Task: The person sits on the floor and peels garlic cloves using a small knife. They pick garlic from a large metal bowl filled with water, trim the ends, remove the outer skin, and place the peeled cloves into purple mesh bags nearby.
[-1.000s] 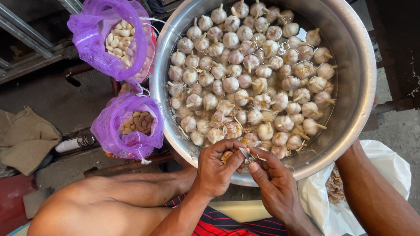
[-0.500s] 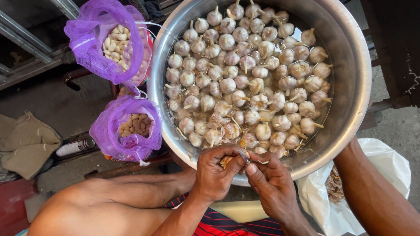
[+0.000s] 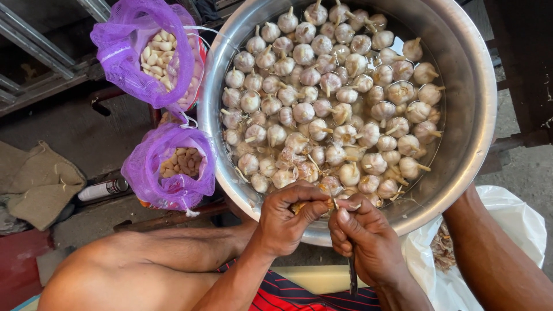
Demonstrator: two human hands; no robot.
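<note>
Both our hands closed on one garlic bulb at the near rim of the large round steel basin.

Our left hand pinches the small tan-skinned garlic bulb over the basin so loose skin falls among the heaped whole white garlic bulbs; our right hand grips a thin dark blade against it. Two purple mesh bags of peeled cloves sit open just beside the basin, within reach.

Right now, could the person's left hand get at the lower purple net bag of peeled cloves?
Probably yes: the left hand is busy with a garlic piece at the bowl's near rim, yet nothing stands between it and the lower purple bag.
</note>
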